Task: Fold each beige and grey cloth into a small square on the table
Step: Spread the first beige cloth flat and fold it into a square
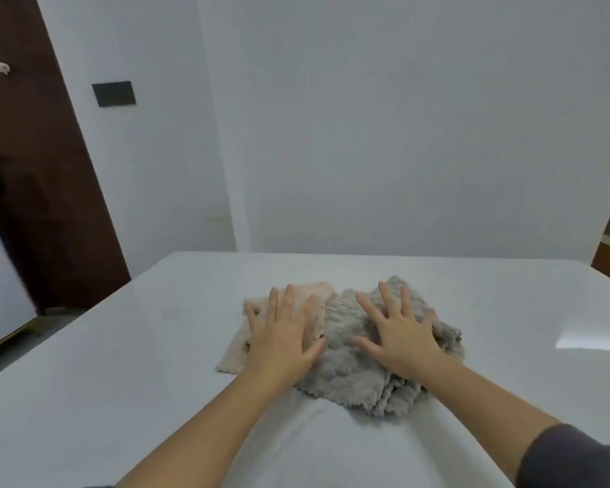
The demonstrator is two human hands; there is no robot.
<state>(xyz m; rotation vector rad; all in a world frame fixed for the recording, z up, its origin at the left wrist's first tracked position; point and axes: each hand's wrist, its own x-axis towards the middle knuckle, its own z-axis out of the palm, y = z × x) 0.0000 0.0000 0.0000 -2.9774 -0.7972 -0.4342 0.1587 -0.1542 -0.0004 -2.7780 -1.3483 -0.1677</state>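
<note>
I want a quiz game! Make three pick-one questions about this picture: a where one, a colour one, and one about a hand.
1. Where is the fluffy grey cloth? A) on the smooth white table, right of the fluffy beige cloth B) on the floor C) on the door
2. What colour is the cloth under the right hand? A) red B) grey C) green
3. How is the left hand? A) a fist B) in the air C) flat, fingers spread
Answers: 1 A, beside the beige one; 2 B, that hand rests on grey; 3 C, its palm presses the beige cloth.
</note>
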